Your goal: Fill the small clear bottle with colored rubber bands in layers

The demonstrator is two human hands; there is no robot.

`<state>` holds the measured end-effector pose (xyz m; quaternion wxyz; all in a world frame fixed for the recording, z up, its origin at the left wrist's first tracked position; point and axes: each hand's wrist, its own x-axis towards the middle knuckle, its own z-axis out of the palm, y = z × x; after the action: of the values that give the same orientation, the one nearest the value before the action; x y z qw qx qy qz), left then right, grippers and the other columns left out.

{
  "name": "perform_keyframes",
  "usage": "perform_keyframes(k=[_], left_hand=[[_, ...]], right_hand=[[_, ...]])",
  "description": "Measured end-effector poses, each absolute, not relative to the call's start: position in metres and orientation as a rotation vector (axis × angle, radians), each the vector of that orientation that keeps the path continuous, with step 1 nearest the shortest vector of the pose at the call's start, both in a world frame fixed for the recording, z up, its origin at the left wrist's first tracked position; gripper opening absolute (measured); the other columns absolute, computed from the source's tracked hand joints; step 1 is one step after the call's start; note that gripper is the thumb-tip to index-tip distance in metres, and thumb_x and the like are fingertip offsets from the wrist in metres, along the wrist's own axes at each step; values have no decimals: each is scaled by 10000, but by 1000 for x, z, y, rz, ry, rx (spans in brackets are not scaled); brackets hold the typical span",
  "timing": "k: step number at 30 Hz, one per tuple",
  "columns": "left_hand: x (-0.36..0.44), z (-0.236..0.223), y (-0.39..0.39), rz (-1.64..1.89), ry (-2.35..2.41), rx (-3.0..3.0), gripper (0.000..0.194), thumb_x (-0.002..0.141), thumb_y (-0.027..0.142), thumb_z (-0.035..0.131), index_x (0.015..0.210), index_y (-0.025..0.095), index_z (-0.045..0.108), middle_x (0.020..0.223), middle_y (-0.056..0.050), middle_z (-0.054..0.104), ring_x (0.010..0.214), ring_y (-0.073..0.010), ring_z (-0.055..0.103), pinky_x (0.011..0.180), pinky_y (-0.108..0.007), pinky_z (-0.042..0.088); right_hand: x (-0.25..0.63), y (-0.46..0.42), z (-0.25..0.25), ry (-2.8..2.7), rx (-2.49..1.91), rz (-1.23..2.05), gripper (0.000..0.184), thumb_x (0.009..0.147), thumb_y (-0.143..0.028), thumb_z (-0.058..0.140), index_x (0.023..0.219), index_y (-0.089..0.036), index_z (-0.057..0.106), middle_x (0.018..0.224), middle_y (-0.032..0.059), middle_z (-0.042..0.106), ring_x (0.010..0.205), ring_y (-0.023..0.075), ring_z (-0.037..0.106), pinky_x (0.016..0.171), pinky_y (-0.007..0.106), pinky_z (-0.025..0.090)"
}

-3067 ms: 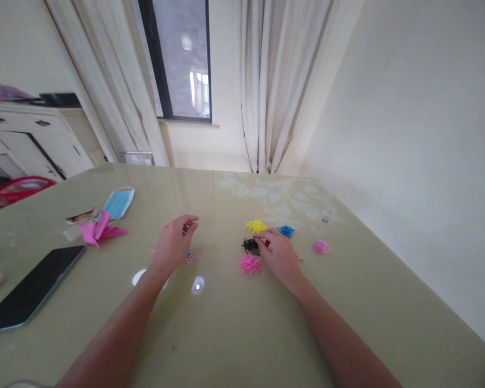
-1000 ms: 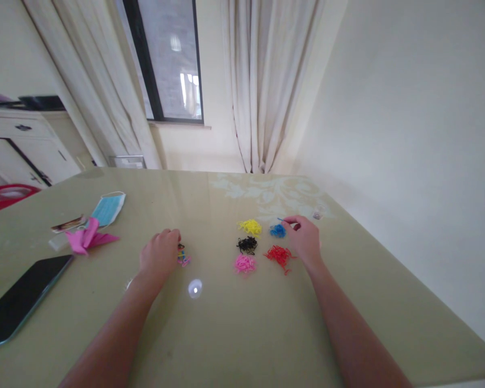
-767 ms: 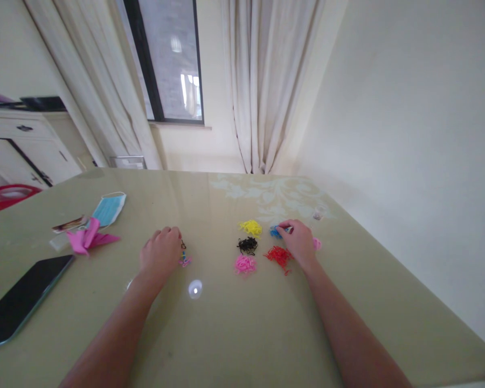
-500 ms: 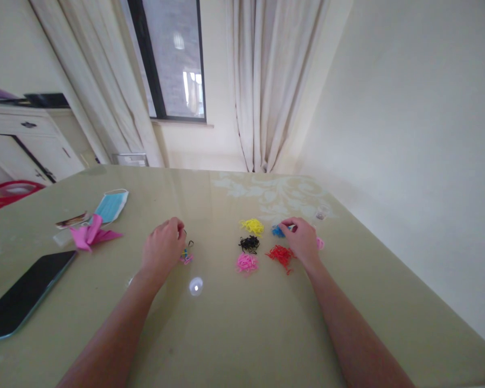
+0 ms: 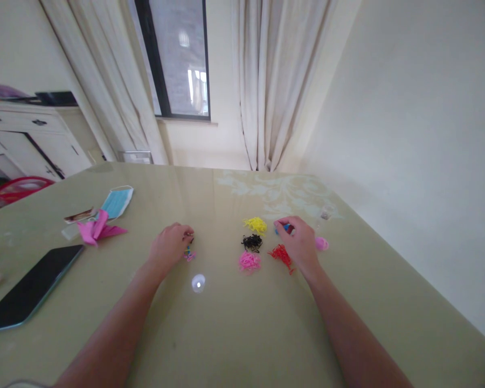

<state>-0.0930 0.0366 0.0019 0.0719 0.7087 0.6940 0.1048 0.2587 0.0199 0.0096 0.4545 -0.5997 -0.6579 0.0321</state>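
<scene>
Small loop bands, like rubber bands, lie sorted by colour on the table. My right hand pinches at the blue bands, its fingers hiding part of them. Just below that hand are the red bands. Yellow bands, black bands and pink bands form a column to its left. My left hand rests low with curled fingers by a small mixed group of coloured bands. A dark bit shows at its fingertips; what they hold is unclear.
On the left are a dark tablet-like slab, a folded pink paper piece and a blue face mask. A pink round object and a small clear container sit right. The table meets the right wall.
My right hand has gone from the black bands to the blue ones, lifting a blue band briefly before returning to the pile. My left hand has come down beside the mixed bands.
</scene>
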Motion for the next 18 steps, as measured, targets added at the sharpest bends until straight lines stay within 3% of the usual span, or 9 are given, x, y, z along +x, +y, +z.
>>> perform_keyframes(k=[5,11,18], left_hand=[[-92,2,36,345,2090,2120,268,950,225,532,1010,248,792,1127,-78,787,1068,-280,732,916,-368,550],[-86,13,34,508,2125,2031,289,983,340,510,1064,226,763,1019,-74,819,963,-268,759,871,-360,554],[-79,17,30,574,2110,2028,266,986,340,508,1061,232,739,990,-56,821,948,-265,763,843,-352,543]], right_hand=[[254,16,13,-1643,-1453,70,330,954,-431,580,824,-189,762,796,77,715,676,208,622,696,358,489],[252,13,18,-1649,-1431,65,307,960,-418,592,822,-199,756,805,71,718,677,204,627,709,357,494],[241,6,19,-1703,-1403,116,220,962,-338,622,859,-194,753,833,60,713,685,199,624,704,349,476]])
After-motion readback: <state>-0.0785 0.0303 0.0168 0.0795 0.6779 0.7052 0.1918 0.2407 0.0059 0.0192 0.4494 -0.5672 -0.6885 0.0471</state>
